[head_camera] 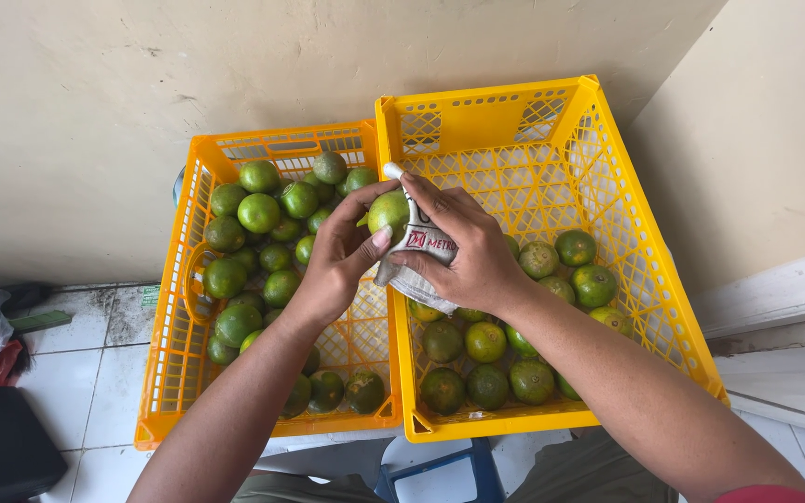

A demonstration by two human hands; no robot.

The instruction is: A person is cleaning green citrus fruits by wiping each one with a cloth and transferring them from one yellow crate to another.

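Holding a green citrus fruit (pixel 388 210) up between both hands, I have it poised above the divide where the two yellow crates meet. My left hand (pixel 339 256) cups the fruit from below and behind, fingers curled round it and thumb pressed to its front, so it stays put. My right hand (pixel 463 247) is closed on a white cloth (pixel 421 250) with red print, pressing it against the fruit's right side; the grip looks set for wiping the skin, I judge, with one hand steadying and the other rubbing. Beneath and beyond my left hand, the left crate (pixel 171 363) holds a deep heap of green fruit (pixel 259 212) banked toward its far end. Under my right forearm, the right crate (pixel 649 279) holds a thinner layer of fruit (pixel 486 342), some tinged orange, gathered at its near end. Both crates stand against a pale wall (pixel 95 112), above white floor tiles (pixel 95 373).
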